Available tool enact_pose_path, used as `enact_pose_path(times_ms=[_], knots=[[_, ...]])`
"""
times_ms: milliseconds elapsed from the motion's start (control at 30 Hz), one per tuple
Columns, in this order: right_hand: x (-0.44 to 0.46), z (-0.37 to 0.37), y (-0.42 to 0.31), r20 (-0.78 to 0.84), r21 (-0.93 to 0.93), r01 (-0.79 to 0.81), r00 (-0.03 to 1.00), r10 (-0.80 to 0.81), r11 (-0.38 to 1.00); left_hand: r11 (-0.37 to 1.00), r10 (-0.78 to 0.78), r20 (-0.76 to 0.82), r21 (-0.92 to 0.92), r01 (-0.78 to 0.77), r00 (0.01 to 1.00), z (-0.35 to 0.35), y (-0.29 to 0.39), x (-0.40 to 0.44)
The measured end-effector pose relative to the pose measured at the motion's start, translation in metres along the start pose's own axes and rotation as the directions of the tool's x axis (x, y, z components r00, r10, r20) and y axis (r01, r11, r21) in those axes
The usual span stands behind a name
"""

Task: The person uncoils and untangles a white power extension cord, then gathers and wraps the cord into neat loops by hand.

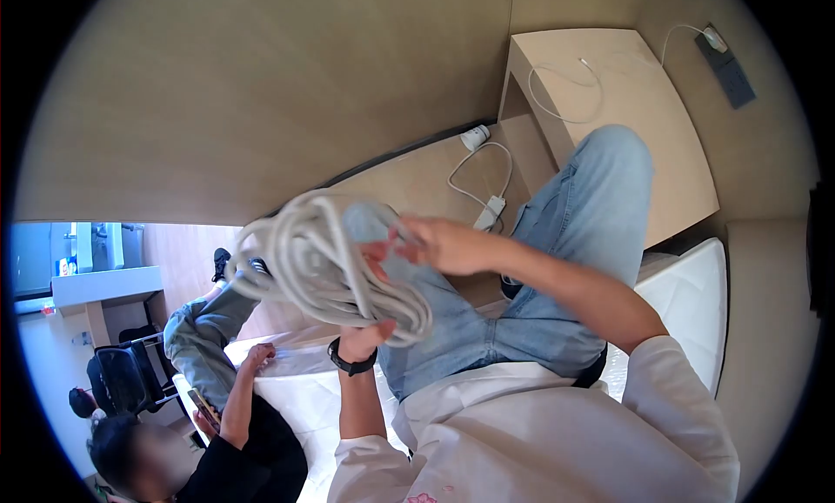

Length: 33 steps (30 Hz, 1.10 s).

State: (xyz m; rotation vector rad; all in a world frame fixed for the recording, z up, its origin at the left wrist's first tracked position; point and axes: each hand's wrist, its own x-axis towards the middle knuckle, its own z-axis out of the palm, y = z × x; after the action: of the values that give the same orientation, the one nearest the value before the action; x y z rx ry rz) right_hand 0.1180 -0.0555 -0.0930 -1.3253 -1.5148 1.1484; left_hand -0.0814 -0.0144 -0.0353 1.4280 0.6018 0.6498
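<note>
A thick coil of white cable [322,259] is held up above my lap, its loops slightly blurred. My left hand [370,336], with a black watch at the wrist, is closed around the lower part of the coil, and loops hide most of its fingers. At the coil's right side, my right hand [435,244] has its fingers curled in a pinch on what looks like a stretch of the same cable; blur softens the fingertips. Both hands are in front of my jeans-clad knees [600,190].
A white power strip [490,212] with a plug [475,137] lies beside a wooden cabinet [626,94]. A thin charging cable [557,118] rests on its top, near a wall socket [727,72]. Another person [235,451] sits at lower left on the white mattress [317,416], holding a phone.
</note>
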Motion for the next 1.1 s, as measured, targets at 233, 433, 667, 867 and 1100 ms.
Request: enact_pose_path(times_ms=[233,433,667,867,1100], knots=[[-0.016,0.027,-0.028,0.175,-0.153,-0.042,0.982,0.069,0.987,0.97,0.216,-0.314,-0.04,-0.241,0.924,-0.01,0.001,0.026],[-0.017,0.02,-0.028,0.229,-0.31,0.072,0.973,0.001,0.948,0.912,0.079,-0.357,-0.352,-0.212,0.931,-0.028,0.003,0.018],[-0.02,0.019,-0.023,0.163,-0.351,0.025,0.986,0.035,0.936,0.858,0.085,-0.354,-0.449,-0.249,0.931,-0.035,-0.004,0.018],[-0.019,0.017,-0.02,0.176,-0.384,-0.044,0.977,0.12,0.922,0.878,0.107,-0.554,-0.336,-0.34,0.825,-0.056,0.008,0.023],[-0.015,0.006,-0.041,0.017,-0.507,0.319,0.933,-0.361,0.801,0.822,0.193,-0.455,0.559,0.11,0.87,-0.06,-0.006,0.02]])
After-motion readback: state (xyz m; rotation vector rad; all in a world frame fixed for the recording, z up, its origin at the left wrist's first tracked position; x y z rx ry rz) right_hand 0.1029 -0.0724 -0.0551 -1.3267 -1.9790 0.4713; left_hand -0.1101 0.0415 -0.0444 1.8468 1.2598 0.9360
